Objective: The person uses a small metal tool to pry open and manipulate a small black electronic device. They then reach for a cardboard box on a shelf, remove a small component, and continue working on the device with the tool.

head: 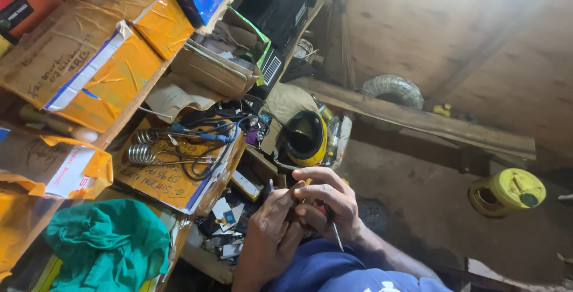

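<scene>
My two hands meet low in the middle of the view, above my blue-clad lap [325, 271]. My left hand [270, 232] curls around a small dark object [296, 199] that is mostly hidden by fingers. My right hand [329, 199] closes over the same object from above, and a thin metal tool shaft [337, 236] sticks out below its palm. What the small object is cannot be made out. Both hands hover just beside a heap of small electronic parts [224, 223] on the lower shelf.
Wooden shelves on the left carry orange cardboard boxes [101, 59], coiled metal springs [143, 146], tangled cables [209, 134] and a green cloth [107, 238]. A yellow-and-black round housing [305, 138] sits nearby. On the floor are a yellow plastic container [507, 191], a tyre [393, 89] and a wooden plank [418, 119].
</scene>
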